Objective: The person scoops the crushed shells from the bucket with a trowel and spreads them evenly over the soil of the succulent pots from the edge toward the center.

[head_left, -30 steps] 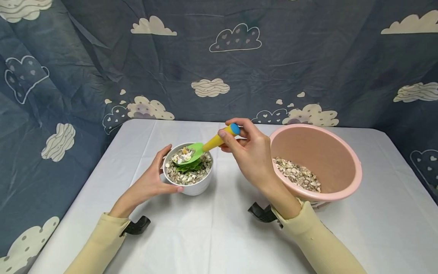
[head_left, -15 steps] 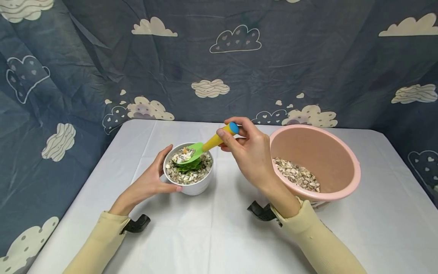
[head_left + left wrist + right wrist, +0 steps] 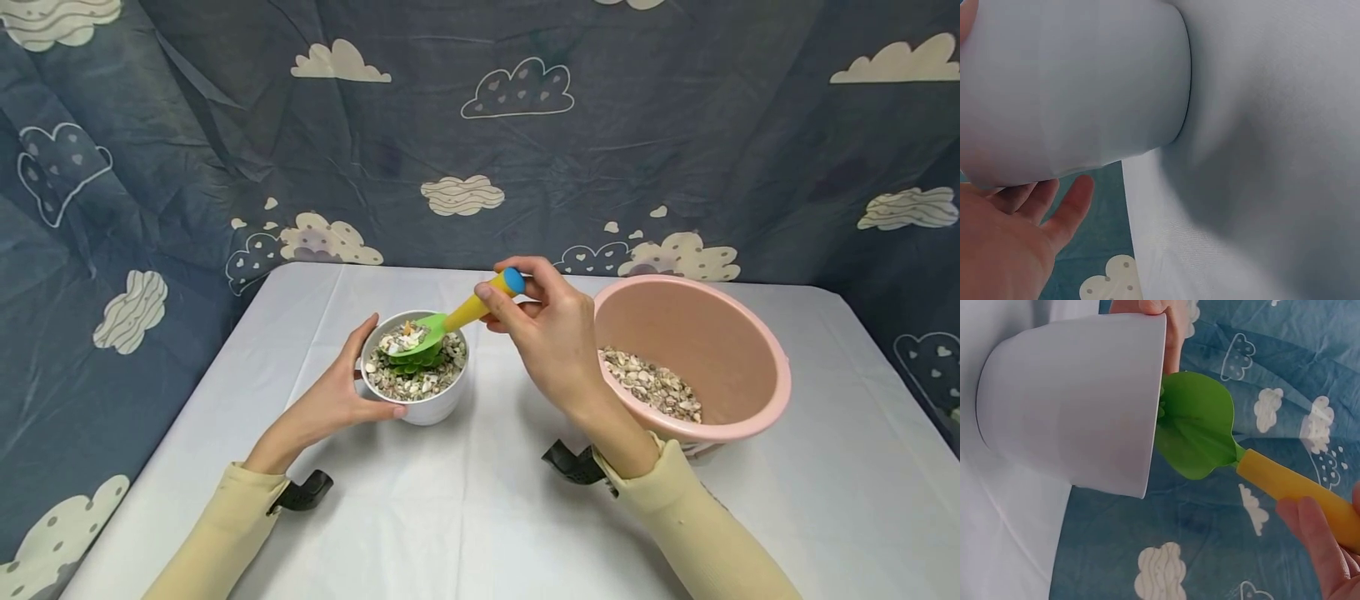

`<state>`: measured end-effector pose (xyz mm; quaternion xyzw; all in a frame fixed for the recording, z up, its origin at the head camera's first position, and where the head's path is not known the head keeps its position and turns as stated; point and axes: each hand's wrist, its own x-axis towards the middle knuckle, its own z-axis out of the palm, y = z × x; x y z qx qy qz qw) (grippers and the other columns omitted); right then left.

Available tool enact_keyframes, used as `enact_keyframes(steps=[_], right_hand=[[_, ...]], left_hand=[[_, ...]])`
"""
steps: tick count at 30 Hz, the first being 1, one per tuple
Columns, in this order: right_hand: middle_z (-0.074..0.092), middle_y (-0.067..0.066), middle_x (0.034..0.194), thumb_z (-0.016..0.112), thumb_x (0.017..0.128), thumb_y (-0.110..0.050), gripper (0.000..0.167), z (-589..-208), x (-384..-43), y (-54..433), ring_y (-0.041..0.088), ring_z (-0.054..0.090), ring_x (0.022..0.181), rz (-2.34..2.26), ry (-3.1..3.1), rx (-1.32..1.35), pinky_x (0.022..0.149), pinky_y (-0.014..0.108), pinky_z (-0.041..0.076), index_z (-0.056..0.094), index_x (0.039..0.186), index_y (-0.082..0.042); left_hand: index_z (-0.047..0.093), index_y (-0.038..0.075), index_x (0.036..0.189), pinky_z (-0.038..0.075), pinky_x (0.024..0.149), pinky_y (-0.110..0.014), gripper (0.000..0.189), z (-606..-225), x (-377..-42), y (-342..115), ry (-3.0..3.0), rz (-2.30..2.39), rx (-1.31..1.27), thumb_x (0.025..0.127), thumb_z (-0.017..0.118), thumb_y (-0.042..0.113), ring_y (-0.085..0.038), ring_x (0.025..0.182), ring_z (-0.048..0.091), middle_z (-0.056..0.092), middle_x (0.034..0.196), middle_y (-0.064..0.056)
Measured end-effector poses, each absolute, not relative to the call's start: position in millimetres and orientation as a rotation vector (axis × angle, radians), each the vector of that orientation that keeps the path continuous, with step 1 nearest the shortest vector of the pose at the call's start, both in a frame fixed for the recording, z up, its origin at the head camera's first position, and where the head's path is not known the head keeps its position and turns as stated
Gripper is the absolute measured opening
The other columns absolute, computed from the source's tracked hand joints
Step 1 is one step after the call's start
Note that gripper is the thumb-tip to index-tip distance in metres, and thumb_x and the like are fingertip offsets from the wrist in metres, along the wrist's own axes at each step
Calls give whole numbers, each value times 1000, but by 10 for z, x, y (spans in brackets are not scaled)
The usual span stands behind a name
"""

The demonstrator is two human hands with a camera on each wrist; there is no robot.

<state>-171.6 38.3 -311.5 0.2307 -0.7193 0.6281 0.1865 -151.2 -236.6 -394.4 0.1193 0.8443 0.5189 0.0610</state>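
Note:
My left hand (image 3: 337,392) grips a white flowerpot (image 3: 438,410) that stands on the table, thumb at the near rim and fingers round the left side. Inside, a green succulent (image 3: 416,367) sits among pale gravel. My right hand (image 3: 555,346) pinches the yellow handle (image 3: 468,312) of a small toy shovel, its blue end up. The shovel's green blade (image 3: 1200,425) carries a heap of gravel (image 3: 405,337) and tilts down over the plant, within the pot's mouth. In the left wrist view the flowerpot (image 3: 1085,81) fills the upper left.
A pink plastic tub (image 3: 750,367), part filled with gravel (image 3: 652,383), stands to the right, close by my right forearm. White cloth (image 3: 480,517) covers the table. Behind it hangs a dark blue curtain (image 3: 420,133) with clouds. A black wrist camera mount (image 3: 573,464) juts from my right sleeve.

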Motion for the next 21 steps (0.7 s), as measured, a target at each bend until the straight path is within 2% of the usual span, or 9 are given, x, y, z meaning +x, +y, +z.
enact_keyframes(steps=[11,21], right_hand=[[73,9,93,74,89,-16,30,-3110,-1717,330,18,72,69,1769,-2020,701,63,29,59,62,112,-1],[74,7,95,73,89,-15,28,-3100,-1677,346,10,70,68,1691,-2009,795,62,28,58,62,111,-2]], left_hand=[[7,20,159,31,107,-59,124,-3953,-1508,-2367,2528,1593,359,68,91,23,-42,135,33,20,158,-16],[4,18,159,28,109,-58,124,-3976,-1518,-2368,2496,1634,359,69,90,21,-41,136,31,18,158,-17]])
